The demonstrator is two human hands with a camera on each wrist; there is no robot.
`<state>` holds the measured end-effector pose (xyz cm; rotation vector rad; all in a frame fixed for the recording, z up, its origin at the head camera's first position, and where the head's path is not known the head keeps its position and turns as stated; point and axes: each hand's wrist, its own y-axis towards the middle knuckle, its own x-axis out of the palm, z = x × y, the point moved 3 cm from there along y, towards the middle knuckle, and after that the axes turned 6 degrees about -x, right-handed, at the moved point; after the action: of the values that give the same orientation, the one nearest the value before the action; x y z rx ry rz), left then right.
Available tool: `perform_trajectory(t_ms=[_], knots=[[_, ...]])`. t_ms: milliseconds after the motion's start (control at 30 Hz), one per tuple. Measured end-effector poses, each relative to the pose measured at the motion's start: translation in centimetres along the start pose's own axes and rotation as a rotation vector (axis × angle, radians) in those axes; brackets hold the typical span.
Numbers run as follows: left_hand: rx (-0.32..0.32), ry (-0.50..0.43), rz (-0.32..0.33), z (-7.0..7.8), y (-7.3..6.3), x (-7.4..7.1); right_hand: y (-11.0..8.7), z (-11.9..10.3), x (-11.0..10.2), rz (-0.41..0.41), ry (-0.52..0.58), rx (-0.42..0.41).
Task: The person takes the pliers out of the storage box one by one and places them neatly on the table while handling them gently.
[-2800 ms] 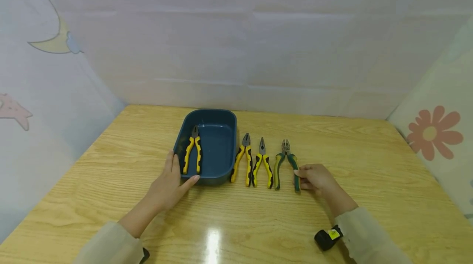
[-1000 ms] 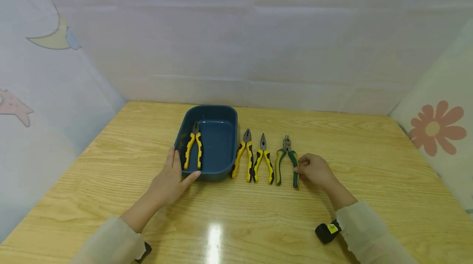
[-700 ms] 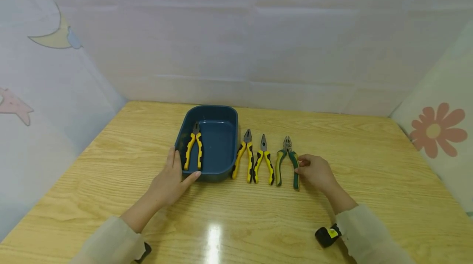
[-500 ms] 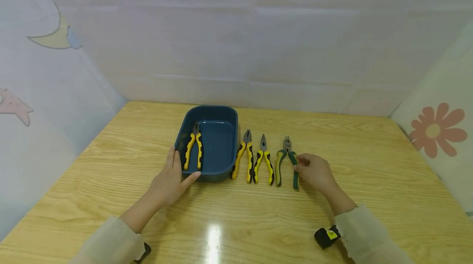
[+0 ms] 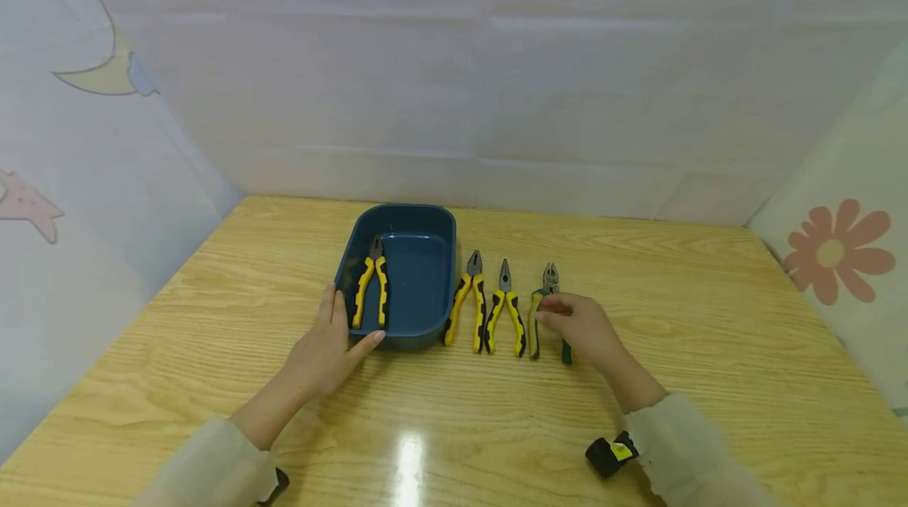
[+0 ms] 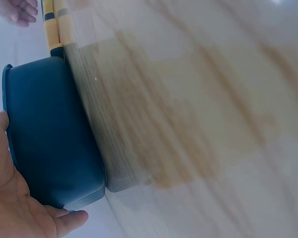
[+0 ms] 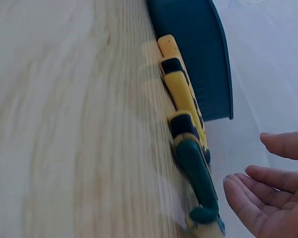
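Observation:
In the head view my left hand (image 5: 321,359) rests at the near left corner of a dark blue plastic tub (image 5: 418,342), fingers straight along its side and thumb on the near rim. Yellow-and-black combination pliers (image 5: 383,290) lie inside it. My right hand (image 5: 585,331) hovers over green-handled pliers (image 5: 535,337) on the table, covering part of their handles. The right wrist view shows its thumb and fingers apart, holding nothing, beside the green handle (image 7: 194,168). Between the tub and these lie yellow-and-black combination pliers (image 5: 478,318) and needle-nose pliers (image 5: 512,318).
The wood-grain table (image 5: 454,428) meets a pale cloth wall (image 5: 461,97) at the back. Patterned cloth panels (image 5: 830,255) flank both sides. A black device with a yellow label (image 5: 612,456) sits at my right cuff.
My right hand has let go of the green pliers' right handle and moved left over them. My left hand and the tub keep their places.

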<state>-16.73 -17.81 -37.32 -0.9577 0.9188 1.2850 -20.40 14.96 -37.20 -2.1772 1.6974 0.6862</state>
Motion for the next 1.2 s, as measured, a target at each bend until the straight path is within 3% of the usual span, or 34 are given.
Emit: perform_trajectory(t_ms=[267, 667, 967, 1200], knots=[[-0.001, 0.002, 0.001, 0.0, 0.0, 0.0, 0.7, -0.8, 1.7, 0.010, 0.097, -0.017], [-0.004, 0.005, -0.006, 0.1, 0.0, -0.2, 1.0, -2.7, 3.3, 0.052, 0.329, -0.003], [-0.001, -0.007, -0.005, 0.1, 0.0, 0.0, 1.7, -4.1, 4.4, 0.046, 0.582, -0.001], [-0.004, -0.004, -0.005, -0.1, 0.1, 0.0, 2.3, -4.8, 5.7, 0.030, 0.647, -0.044]])
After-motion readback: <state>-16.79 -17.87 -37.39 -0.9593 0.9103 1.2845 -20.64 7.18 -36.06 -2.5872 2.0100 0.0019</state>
